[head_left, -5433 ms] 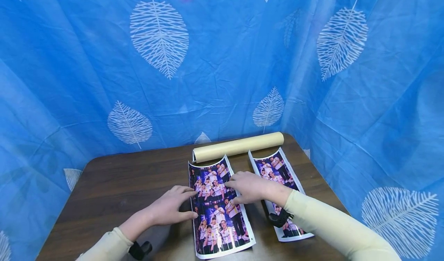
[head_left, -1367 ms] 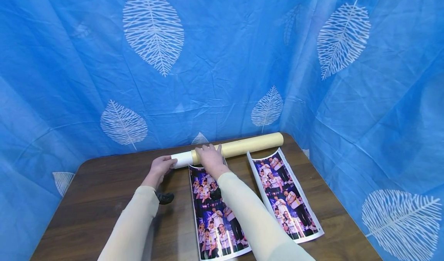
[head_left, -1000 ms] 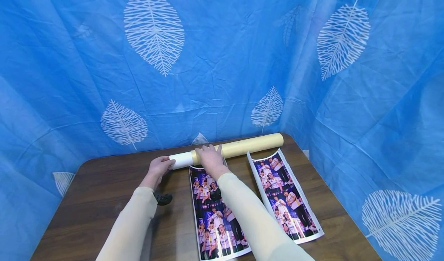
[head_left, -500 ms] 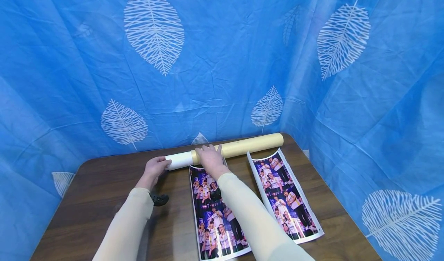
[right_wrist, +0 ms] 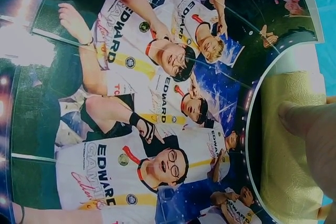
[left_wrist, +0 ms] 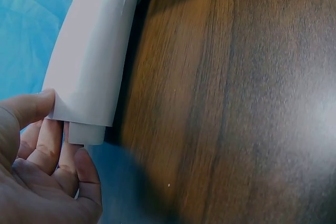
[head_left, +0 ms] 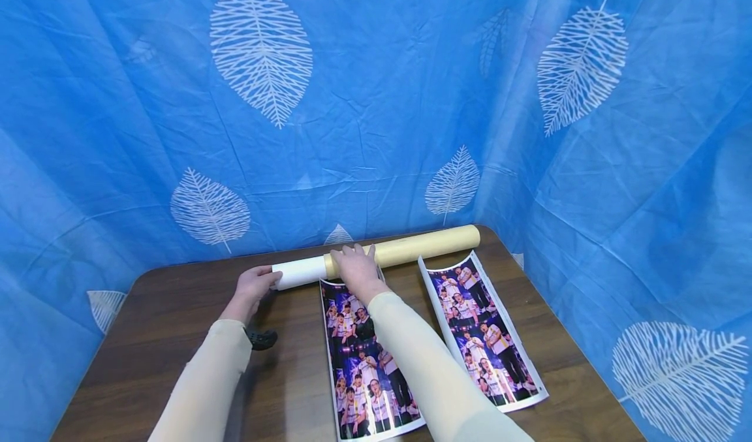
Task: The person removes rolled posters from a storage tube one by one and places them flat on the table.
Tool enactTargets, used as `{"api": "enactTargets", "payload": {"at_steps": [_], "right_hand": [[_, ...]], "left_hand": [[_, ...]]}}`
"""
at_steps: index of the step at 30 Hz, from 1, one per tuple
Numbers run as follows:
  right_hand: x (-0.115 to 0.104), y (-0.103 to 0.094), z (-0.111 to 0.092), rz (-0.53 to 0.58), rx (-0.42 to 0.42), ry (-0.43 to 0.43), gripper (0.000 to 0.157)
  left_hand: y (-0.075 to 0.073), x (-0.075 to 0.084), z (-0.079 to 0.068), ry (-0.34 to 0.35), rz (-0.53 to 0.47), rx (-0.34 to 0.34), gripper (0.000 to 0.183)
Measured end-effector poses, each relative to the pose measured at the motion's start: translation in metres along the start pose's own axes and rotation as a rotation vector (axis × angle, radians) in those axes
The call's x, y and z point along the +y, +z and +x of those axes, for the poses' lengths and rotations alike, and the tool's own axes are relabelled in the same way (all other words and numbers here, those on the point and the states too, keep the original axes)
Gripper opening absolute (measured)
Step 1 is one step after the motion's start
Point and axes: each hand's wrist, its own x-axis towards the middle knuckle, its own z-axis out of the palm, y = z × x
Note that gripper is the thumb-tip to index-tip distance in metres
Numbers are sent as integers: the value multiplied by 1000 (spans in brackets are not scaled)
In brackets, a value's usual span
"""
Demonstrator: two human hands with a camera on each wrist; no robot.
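Observation:
A rolled white sheet (head_left: 298, 273) sticks out of the left end of a pale yellow cardboard tube (head_left: 429, 243) along the table's back edge. My left hand (head_left: 252, 288) pinches the roll's outer end; in the left wrist view the thumb (left_wrist: 37, 107) lies on top and the fingers reach under and inside. My right hand (head_left: 358, 271) grips the tube near its left end, with the thumb (right_wrist: 299, 119) pressed on the yellow surface in the right wrist view. Below the right hand lies a glossy poster (head_left: 352, 363) with group photos, partly hidden by the right forearm.
A second curled photo poster (head_left: 482, 331) lies to the right, its edges lifting. The brown wooden table (head_left: 176, 337) extends left of the posters. A blue curtain (head_left: 364, 102) with white leaf prints hangs right behind the table.
Earlier both hands were at the left poster; then they moved to the tube. Since then my left hand has drawn the white roll further out leftward while the right hand stays put.

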Motion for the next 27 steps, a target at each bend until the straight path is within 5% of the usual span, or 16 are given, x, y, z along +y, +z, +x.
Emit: {"api": "enactTargets", "payload": {"at_steps": [27], "right_hand": [[0, 2, 1, 23, -7, 10, 44]], "left_hand": [[-39, -17, 0, -43, 4, 33, 62]]}}
